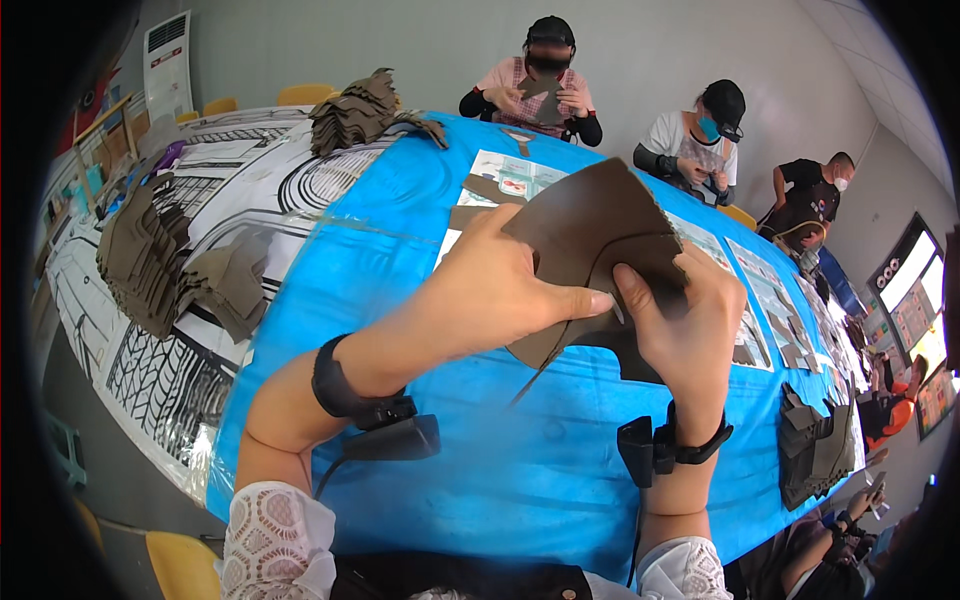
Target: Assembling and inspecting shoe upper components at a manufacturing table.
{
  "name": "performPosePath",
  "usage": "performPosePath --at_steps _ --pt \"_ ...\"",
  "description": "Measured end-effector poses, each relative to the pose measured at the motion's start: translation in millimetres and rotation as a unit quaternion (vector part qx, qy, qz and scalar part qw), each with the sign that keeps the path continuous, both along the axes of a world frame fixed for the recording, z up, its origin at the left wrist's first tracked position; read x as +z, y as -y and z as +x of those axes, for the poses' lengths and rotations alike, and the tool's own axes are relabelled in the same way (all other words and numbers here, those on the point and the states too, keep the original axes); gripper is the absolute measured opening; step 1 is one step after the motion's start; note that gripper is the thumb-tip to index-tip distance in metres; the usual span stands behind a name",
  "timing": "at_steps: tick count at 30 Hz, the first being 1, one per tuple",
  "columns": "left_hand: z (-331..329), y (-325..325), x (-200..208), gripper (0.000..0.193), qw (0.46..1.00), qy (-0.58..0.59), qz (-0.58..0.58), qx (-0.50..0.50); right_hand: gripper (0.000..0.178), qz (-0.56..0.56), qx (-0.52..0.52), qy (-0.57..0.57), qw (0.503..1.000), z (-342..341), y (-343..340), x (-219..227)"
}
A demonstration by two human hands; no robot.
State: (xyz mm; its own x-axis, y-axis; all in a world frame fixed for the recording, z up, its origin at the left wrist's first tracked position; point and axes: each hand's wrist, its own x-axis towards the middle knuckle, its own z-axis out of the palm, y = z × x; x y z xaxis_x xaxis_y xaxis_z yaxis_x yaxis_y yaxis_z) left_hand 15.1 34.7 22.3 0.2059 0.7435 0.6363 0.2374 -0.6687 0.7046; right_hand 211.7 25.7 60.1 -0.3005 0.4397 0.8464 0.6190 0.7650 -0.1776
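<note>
Above the blue-covered worktop (480, 470), both hands hold a brown leather piece (590, 225) up in the air. Its left hand (490, 290) is clamped on the near edge, thumb stretched rightward along the fold, while the right hand (680, 310) pinches the same piece with its thumb pressed on top. Each wrist wears a black strap with a small device. Stacks of similar brown cut pieces (145, 250) lie to the left, another pile (815, 440) to the right. Across the worktop sit other people, handling pieces too.
</note>
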Motion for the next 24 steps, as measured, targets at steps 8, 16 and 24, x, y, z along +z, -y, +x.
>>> performPosePath --at_steps 8,16,24 --pt "8 -6 -8 0.035 0.992 0.104 -0.066 -0.024 0.021 0.029 -0.044 0.007 0.999 -2 2 -5" --pt "10 -8 -2 0.024 0.989 0.098 0.091 -0.070 0.020 -0.058 0.022 -0.017 0.998 0 -3 0" --pt "8 -12 -4 0.021 0.998 0.012 0.042 -0.038 0.021 -0.064 0.006 0.000 0.998 -1 -5 -8"
